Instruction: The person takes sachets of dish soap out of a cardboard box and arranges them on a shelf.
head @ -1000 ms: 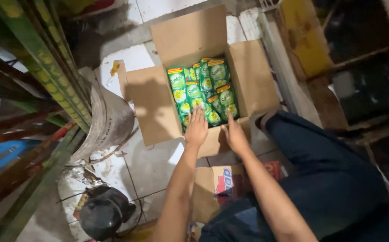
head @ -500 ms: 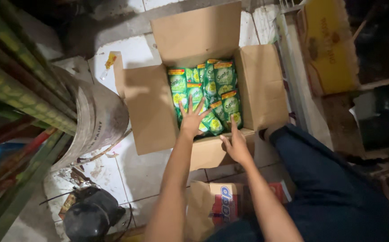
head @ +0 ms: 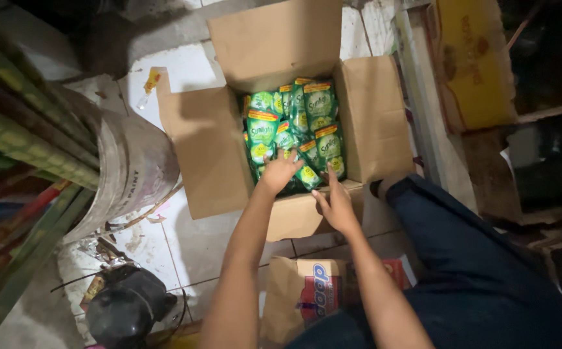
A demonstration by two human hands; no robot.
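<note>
Clutter first, off to the left of my left hand: a grey drum [head: 132,174] lying on its side on the tiled floor [head: 190,239], and a dark round object [head: 122,310] nearer me. My left hand [head: 280,172] reaches into the open cardboard box [head: 206,148], fingers spread flat on the green pouches [head: 294,129], its grip apart and clamped on nothing. The pouches lie right under and just beyond those fingertips, packed in rows, their long axes running away from me. My right hand [head: 336,207] rests just beside it on the box's near flap [head: 300,216], fingers open, closed on nothing. The left is the nearer hand to the pouches. Right of both, my dark trouser leg [head: 475,271].
</note>
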